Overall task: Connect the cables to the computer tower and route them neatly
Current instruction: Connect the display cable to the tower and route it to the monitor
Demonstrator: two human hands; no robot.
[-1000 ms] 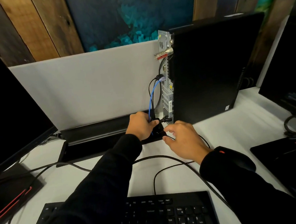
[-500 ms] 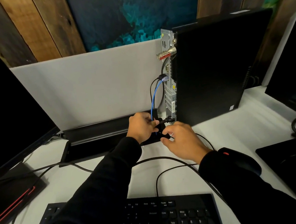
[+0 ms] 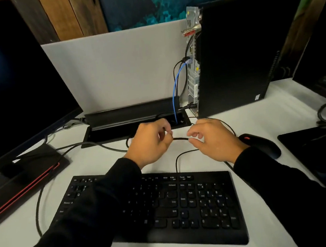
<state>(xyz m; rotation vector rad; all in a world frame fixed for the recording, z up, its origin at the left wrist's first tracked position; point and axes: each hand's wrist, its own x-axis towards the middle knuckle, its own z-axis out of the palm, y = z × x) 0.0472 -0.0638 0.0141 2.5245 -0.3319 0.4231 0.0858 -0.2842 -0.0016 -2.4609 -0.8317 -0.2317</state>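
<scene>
The black computer tower stands at the back right, its rear panel facing left. A blue cable and black cables run from the panel down into the black cable tray. A black power plug sits in the panel's bottom. My left hand and my right hand each pinch a thin black cable, stretched between them above the desk in front of the tray.
A black keyboard lies close in front of me. A black mouse lies right of my right hand. A monitor on a red-trimmed base stands left. More cables cross the white desk. A second monitor is at the right edge.
Both hands have pulled back from the base of the tower's rear panel toward me and now hold a thin black cable between them. The camera has tilted down.
</scene>
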